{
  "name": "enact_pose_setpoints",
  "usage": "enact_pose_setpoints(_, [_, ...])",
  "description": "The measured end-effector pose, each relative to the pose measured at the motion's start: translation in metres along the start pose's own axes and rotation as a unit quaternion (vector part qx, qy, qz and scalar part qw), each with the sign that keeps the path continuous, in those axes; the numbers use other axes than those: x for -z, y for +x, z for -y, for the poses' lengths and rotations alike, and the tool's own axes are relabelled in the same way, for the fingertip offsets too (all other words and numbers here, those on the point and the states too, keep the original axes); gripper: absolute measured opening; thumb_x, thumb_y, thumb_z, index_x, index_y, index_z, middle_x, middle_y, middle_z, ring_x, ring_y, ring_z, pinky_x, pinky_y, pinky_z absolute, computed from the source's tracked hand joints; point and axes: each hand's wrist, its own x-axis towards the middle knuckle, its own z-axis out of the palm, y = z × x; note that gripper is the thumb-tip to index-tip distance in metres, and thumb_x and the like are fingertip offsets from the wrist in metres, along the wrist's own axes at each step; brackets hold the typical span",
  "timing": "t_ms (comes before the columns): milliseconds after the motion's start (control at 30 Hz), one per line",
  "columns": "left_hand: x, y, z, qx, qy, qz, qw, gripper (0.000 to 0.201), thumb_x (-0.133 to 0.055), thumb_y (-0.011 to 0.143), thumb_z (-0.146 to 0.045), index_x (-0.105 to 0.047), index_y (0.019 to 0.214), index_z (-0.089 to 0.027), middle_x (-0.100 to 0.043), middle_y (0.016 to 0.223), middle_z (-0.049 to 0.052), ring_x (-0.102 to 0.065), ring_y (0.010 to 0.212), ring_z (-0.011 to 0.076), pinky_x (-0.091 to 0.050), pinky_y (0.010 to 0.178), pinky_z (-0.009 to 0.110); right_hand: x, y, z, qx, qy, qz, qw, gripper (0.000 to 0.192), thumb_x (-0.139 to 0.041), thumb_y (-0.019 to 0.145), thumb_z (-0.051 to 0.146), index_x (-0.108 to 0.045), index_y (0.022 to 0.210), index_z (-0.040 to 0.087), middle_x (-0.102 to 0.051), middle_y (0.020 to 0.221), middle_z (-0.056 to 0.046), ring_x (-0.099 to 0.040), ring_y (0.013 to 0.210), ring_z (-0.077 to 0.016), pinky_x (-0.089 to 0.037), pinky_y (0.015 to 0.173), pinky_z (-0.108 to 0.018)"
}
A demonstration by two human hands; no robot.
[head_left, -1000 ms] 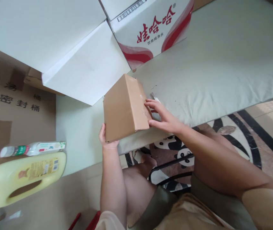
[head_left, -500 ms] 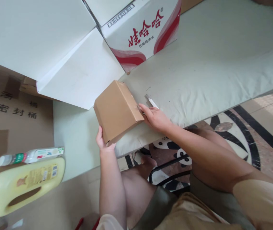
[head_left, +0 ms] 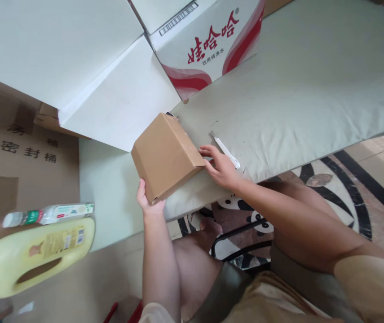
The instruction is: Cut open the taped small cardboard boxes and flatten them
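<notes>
A small brown cardboard box point(head_left: 166, 157) is held tilted above the pale cloth-covered table. My left hand point(head_left: 149, 199) grips its near left corner, thumb on the side and the other fingers hidden underneath. At the box's right edge is my right hand point(head_left: 220, 168), its fingers bent and apart, the tips at or just touching the edge. Right behind that hand a white utility knife point(head_left: 226, 151) lies on the cloth.
White cartons point(head_left: 121, 89) and a red-and-white water carton point(head_left: 212, 49) stand at the back. To the left are a large brown carton point(head_left: 43, 179), a clear bottle point(head_left: 48, 215) and a yellow jug point(head_left: 40, 251). The cloth-covered table point(head_left: 313, 89) stretches to the right.
The fingers of my right hand have loosened and spread at the box's edge, and the hand has shifted slightly right. More of the utility knife shows. My left hand keeps its hold.
</notes>
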Motion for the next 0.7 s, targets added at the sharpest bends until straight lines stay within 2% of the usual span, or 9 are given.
enact_pose_setpoints(100, [0.005,0.001,0.000,-0.010,-0.016,0.004,1.000,0.041,-0.070,0.081,-0.058,-0.076,0.105,-0.025,-0.077,0.114,0.006,-0.066,0.120,0.0304,-0.056,0.094,0.042,0.008,0.000,0.005,0.027,0.058,0.033,0.997,0.052,-0.057,0.090,0.042,-0.047,0.138,0.022,-0.063,0.140,-0.017,-0.061,0.131,-0.0286,-0.058,0.098,-0.048])
enact_pose_setpoints(167, [0.006,0.001,0.000,-0.002,-0.027,0.017,0.999,0.042,-0.071,0.080,-0.059,-0.075,0.105,-0.026,-0.076,0.117,0.005,-0.062,0.126,0.0327,-0.056,0.094,0.044,0.012,0.000,0.004,0.064,0.044,0.048,0.996,0.059,-0.059,0.089,0.045,-0.045,0.141,0.021,-0.057,0.147,-0.019,-0.058,0.135,-0.0303,-0.055,0.103,-0.051])
enact_pose_setpoints(300, [0.004,0.002,0.003,0.001,-0.041,0.047,0.998,0.041,-0.072,0.080,-0.056,-0.075,0.107,-0.025,-0.074,0.125,0.003,-0.054,0.135,0.0363,-0.055,0.095,0.046,0.013,0.000,0.000,0.125,-0.057,0.076,0.988,0.060,-0.043,0.097,0.046,-0.040,0.148,0.014,-0.051,0.153,-0.024,-0.058,0.134,-0.0344,-0.053,0.104,-0.054])
enact_pose_setpoints(400, [0.004,0.003,0.005,-0.005,-0.044,0.062,0.997,0.038,-0.069,0.085,-0.055,-0.074,0.107,-0.025,-0.074,0.126,0.002,-0.056,0.134,0.0343,-0.054,0.100,0.046,0.011,0.002,0.001,0.086,-0.130,0.116,0.981,0.059,-0.036,0.100,0.037,-0.035,0.154,0.013,-0.061,0.143,-0.023,-0.069,0.116,-0.0327,-0.057,0.092,-0.048])
enact_pose_setpoints(533, [0.009,0.005,0.005,-0.001,-0.051,0.034,0.998,0.041,-0.062,0.090,-0.057,-0.074,0.111,-0.024,-0.079,0.109,0.003,-0.070,0.109,0.0271,-0.053,0.101,0.042,0.010,0.009,0.006,-0.001,-0.182,0.170,0.968,0.061,-0.039,0.099,0.028,-0.030,0.159,0.020,-0.074,0.121,-0.014,-0.074,0.090,-0.0267,-0.056,0.083,-0.039])
enact_pose_setpoints(600, [0.012,0.005,0.005,0.013,-0.062,0.022,0.998,0.041,-0.059,0.092,-0.055,-0.074,0.112,-0.022,-0.079,0.106,0.004,-0.073,0.099,0.0245,-0.053,0.100,0.041,0.010,0.014,0.007,-0.022,-0.176,0.190,0.966,0.062,-0.041,0.098,0.026,-0.031,0.158,0.019,-0.076,0.119,-0.012,-0.073,0.093,-0.0262,-0.055,0.086,-0.038])
enact_pose_setpoints(700, [0.012,0.004,0.005,0.035,-0.075,0.036,0.996,0.041,-0.054,0.096,-0.053,-0.074,0.110,-0.021,-0.080,0.104,0.007,-0.074,0.094,0.0235,-0.052,0.102,0.040,0.012,0.018,0.007,-0.031,-0.154,0.181,0.971,0.056,-0.042,0.095,0.022,-0.043,0.151,0.017,-0.073,0.127,-0.014,-0.071,0.105,-0.0282,-0.054,0.092,-0.039])
